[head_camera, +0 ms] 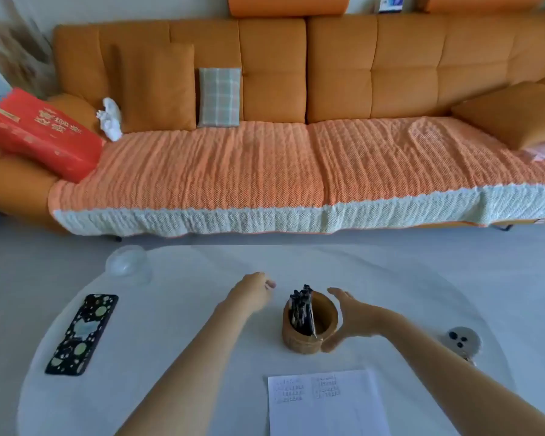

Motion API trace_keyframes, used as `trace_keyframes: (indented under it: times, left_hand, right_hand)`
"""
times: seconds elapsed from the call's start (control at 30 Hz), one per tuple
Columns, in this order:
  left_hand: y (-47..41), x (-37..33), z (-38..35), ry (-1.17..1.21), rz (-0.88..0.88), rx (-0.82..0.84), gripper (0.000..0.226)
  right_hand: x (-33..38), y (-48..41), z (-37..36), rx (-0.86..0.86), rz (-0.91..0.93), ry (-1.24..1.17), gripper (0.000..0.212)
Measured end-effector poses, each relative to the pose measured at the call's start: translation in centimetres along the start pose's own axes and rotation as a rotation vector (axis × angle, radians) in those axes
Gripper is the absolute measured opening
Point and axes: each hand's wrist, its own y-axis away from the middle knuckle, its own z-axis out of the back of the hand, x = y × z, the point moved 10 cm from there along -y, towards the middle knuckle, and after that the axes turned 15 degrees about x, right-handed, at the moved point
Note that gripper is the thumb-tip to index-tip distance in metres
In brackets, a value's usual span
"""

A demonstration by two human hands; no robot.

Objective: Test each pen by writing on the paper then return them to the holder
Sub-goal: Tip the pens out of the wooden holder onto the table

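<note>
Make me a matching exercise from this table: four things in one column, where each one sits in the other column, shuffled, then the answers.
Things
1 paper
2 holder
3 black case
4 glass bowl

Places
A far left edge of the table
B beside the right hand
C near edge, in front of the holder
D left side, nearer than the bowl

Pairs: 1-C, 2-B, 3-D, 4-A
</note>
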Motion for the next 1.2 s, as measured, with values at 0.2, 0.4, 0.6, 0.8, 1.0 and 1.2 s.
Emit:
trace_keyframes:
  times: [0.2,0.4,0.6,0.8,1.0,1.2]
  left_hand:
    - [-4.7,1.5,-4.4,0.398,-0.106,0.07,0.027]
    - [-4.4,0.8,-6.1,0.515,-0.233,0.097,0.036]
    - [0.4,2.1,-6.1,0.695,-0.358,-0.002,0.039]
    - [4.6,7.0,-7.6,0.894,-0.375,-0.105,0.039]
    - [5.2,16.6,-9.3,0.861,-0.261,-0.332,0.03]
    - [6.9,19.9,-10.1,0.78,-0.287,-0.669,0.028]
  right_hand:
    - [-1.5,-3.1,-1.2,-0.164,0.373,-0.191,0.107]
    - [2.2,-0.3,-2.8,-0.277,0.779,-0.314,0.076]
    - [2.8,0.8,-3.3,-0.482,0.766,-0.258,0.091]
    - [5.5,3.0,-4.2,-0.592,0.539,0.249,0.101]
    - [9.0,1.7,-7.0,-0.625,0.42,0.849,0.101]
    - [12.5,-0.9,-10.2,-0.706,0.497,1.258,0.085]
